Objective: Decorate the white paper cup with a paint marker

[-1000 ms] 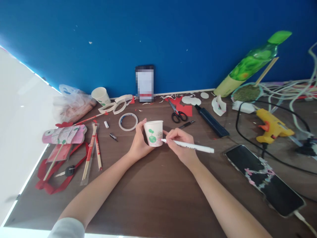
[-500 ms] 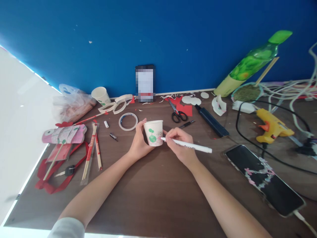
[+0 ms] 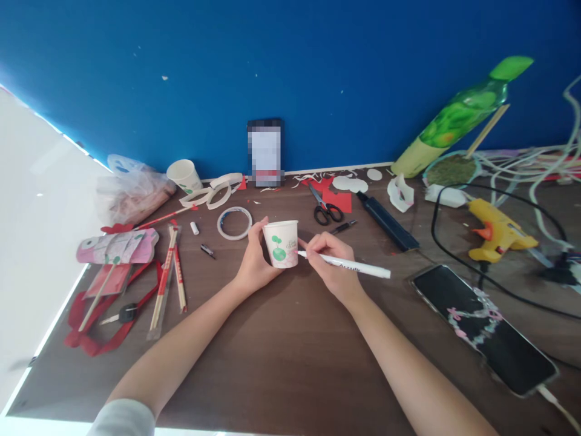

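My left hand (image 3: 255,261) is closed round the left side and base of a white paper cup (image 3: 281,245) with a green plant print, holding it upright just above the table. Pinkish marks show low on the cup's right side. Between the fingers of my right hand (image 3: 333,264) is a white acrylic marker (image 3: 358,267), its tip pointing left at the cup's lower right wall. Whether the tip touches the cup I cannot tell. Some fingers of my left hand are hidden behind the cup.
Behind the cup lie scissors (image 3: 327,209), a black pen (image 3: 344,227) and a tape roll (image 3: 235,223). To the right are a glue gun (image 3: 502,229) with its cable and a phone (image 3: 481,330). Chopsticks (image 3: 163,281) and a second paper cup (image 3: 184,175) stand or lie left.
The marker and my right hand have shifted very slightly to the right, moving the tip toward the cup's right edge. My left hand keeps the cup in nearly the same place.
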The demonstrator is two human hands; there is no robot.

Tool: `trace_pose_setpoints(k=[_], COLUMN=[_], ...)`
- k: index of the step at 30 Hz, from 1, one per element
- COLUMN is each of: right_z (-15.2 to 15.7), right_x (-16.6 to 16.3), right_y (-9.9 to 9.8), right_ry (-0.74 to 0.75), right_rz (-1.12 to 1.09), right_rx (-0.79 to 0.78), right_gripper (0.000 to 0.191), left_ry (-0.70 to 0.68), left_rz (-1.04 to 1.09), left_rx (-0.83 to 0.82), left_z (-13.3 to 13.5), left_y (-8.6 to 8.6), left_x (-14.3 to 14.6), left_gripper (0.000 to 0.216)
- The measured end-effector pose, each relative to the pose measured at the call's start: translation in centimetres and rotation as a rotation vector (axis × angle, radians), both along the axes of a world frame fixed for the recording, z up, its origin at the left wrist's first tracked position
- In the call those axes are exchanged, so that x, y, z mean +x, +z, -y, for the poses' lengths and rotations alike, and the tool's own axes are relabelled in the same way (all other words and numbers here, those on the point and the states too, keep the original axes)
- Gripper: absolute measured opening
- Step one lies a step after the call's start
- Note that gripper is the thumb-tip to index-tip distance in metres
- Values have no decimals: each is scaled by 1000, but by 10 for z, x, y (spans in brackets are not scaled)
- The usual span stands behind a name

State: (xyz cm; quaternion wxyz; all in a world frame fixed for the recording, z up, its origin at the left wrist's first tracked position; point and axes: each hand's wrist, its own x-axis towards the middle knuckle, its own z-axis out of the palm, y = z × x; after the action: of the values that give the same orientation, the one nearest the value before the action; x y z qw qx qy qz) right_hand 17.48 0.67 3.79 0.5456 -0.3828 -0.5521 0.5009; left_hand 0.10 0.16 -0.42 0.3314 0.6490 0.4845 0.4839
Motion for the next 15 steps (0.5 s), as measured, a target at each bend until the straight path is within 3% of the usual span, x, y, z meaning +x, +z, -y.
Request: trace_pose_setpoints(k=[15], right_z=[-2], right_x=[3], right_y=[-6], right_ry=[43], right_rz=[-97], right_rx=[-26], right_gripper=[26], left_ry=[10], left_rz=[-41], left_rx=[20], left_z=[-1], left_y=[-2], left_x=[-1], left_gripper=[98])
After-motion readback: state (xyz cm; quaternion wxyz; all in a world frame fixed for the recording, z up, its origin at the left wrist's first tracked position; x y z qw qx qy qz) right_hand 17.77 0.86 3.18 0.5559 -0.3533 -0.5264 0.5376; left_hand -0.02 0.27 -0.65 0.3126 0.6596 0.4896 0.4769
